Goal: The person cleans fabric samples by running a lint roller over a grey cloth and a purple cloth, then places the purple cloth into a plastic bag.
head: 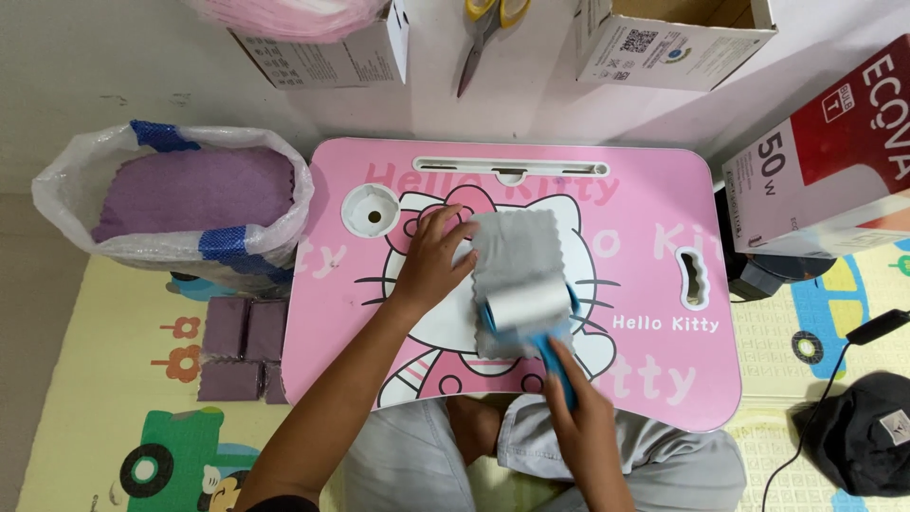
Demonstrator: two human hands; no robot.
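Observation:
A grey cloth with wavy edges point(517, 248) lies flat on a pink lap table point(645, 190). My left hand point(431, 264) presses down on the cloth's left edge with fingers spread. My right hand point(580, 403) grips the blue handle of a lint roller point(531, 316). The roller's white drum rests on the near end of the cloth.
A clear plastic bag full of purple cloths point(185, 194) stands left of the table, with folded purple cloths point(245, 346) stacked below it. Cardboard boxes point(673, 38) and yellow-handled scissors point(483, 33) lie behind. A red and white box point(834, 161) and a black cap point(867, 431) sit right.

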